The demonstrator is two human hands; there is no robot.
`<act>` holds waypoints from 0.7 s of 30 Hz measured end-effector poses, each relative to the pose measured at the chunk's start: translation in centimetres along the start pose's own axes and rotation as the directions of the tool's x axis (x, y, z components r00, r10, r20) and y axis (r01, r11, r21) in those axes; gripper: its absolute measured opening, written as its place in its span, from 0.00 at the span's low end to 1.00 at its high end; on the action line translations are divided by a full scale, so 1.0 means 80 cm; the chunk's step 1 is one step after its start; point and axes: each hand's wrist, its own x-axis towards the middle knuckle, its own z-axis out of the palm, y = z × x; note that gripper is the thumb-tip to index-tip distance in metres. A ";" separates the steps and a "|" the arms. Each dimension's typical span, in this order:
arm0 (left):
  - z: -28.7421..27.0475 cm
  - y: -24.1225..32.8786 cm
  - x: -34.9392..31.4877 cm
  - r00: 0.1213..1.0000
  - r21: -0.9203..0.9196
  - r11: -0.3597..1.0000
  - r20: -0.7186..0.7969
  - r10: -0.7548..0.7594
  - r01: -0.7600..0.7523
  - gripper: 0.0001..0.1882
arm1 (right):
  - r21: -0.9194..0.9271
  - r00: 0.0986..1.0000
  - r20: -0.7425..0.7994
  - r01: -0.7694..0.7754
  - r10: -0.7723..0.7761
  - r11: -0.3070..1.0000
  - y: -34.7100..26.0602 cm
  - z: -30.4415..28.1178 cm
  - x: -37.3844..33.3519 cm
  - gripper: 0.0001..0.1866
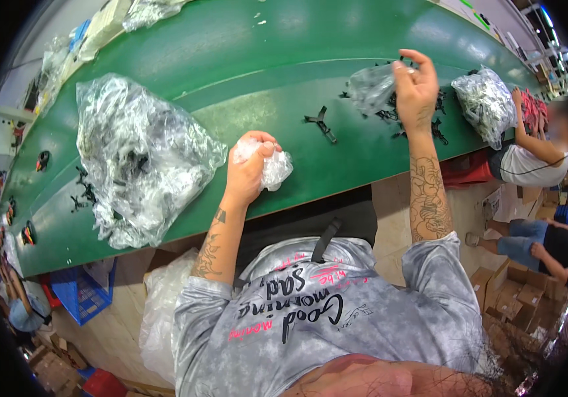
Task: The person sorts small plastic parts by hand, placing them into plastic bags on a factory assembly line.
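Note:
My left hand is closed around a crumpled wad of clear plastic bags, just above the green table. Raised over the table on the right, my right hand pinches a clear plastic bag that hangs to its left. Beneath and around that bag lie several small black plastic parts, partly hidden by the hand. One black Y-shaped part lies apart between my hands. To the left of my left hand rests a large clear bag full of plastic-wrapped pieces.
Another full clear bag stands at the right, near a co-worker handling red items. Small black parts lie beyond the large bag's left side. A blue crate is on the floor at left; cardboard boxes stand at right.

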 end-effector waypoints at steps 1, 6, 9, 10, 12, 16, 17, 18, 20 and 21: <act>0.000 0.001 -0.003 1.000 -0.002 1.000 0.013 -0.013 0.013 0.11 | 0.043 0.999 -0.028 -0.020 0.021 0.999 0.002 0.002 0.007 0.14; -0.003 -0.007 -0.006 1.000 0.004 1.000 -0.012 0.020 -0.020 0.10 | 0.096 0.945 -0.313 0.134 -0.098 0.986 -0.003 -0.016 -0.005 0.10; 0.002 -0.003 -0.005 1.000 -0.023 0.999 0.010 -0.028 0.028 0.10 | -0.327 0.969 -0.104 0.178 -0.223 0.928 0.017 -0.005 -0.013 0.11; 0.000 -0.004 -0.004 1.000 -0.022 0.999 0.012 -0.024 0.024 0.10 | -0.136 0.992 0.030 -0.121 0.126 0.983 0.018 0.009 -0.019 0.12; -0.005 -0.008 -0.004 1.000 0.003 1.000 0.004 0.006 -0.006 0.09 | -0.056 0.986 -0.161 -0.039 0.030 0.998 0.022 -0.001 -0.020 0.13; -0.002 0.000 -0.005 1.000 -0.028 0.999 0.012 -0.024 0.024 0.10 | -0.034 0.982 -0.190 -0.005 -0.002 0.999 -0.007 -0.005 -0.011 0.11; -0.003 -0.001 -0.005 1.000 -0.024 0.999 0.017 -0.024 0.025 0.10 | -0.069 0.996 -0.091 -0.010 0.004 0.998 -0.012 0.000 -0.008 0.11; -0.005 -0.003 -0.007 1.000 -0.019 1.000 0.004 -0.021 0.021 0.10 | -0.101 0.988 -0.146 0.038 -0.052 0.994 -0.023 -0.005 -0.013 0.10; 0.002 -0.006 -0.009 1.000 -0.023 1.000 -0.008 -0.022 0.022 0.10 | -0.037 0.972 -0.215 0.088 -0.094 0.995 -0.022 -0.019 -0.007 0.11; 0.002 -0.004 -0.006 1.000 -0.023 1.000 -0.001 -0.014 0.014 0.11 | -0.083 0.979 -0.194 0.050 -0.066 0.995 -0.017 -0.021 0.005 0.11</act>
